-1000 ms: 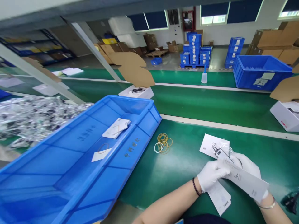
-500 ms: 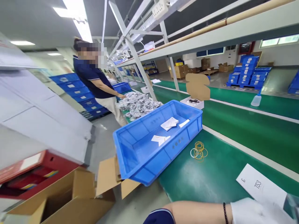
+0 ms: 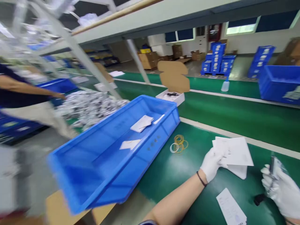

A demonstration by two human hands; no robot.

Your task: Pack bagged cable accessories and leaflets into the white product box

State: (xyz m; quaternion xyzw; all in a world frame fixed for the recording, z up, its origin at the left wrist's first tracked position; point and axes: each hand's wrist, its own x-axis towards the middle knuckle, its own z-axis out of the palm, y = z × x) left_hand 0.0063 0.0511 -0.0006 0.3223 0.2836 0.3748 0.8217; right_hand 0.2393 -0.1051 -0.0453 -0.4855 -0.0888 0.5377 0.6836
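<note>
My left hand (image 3: 210, 165), in a white glove with a dark braided bracelet at the wrist, grips a small stack of white paper sheets (image 3: 239, 152) above the green tabletop. The stack's sheets fan apart slightly. At the right edge, my gloved right hand (image 3: 286, 191) is closed around a clear plastic bag (image 3: 274, 171) with something dark inside; its exact kind is blurred. A black piece (image 3: 259, 199) sticks out below that hand. Between my hands and nearer to me lies a white printed card (image 3: 231, 207).
A long blue crate (image 3: 150, 149) with white papers (image 3: 142, 123) inside stands to the left. Rubber bands (image 3: 179, 143) lie beside it. Behind are an open white carton (image 3: 172, 97) and a blue bin (image 3: 280, 82). A co-worker's arm (image 3: 28, 87) reaches toward bagged parts (image 3: 91, 107).
The view has swung right, so the crate and co-worker appear farther left. My left hand now shows holding white papers; my right hand with the bagged item has come clearly into view.
</note>
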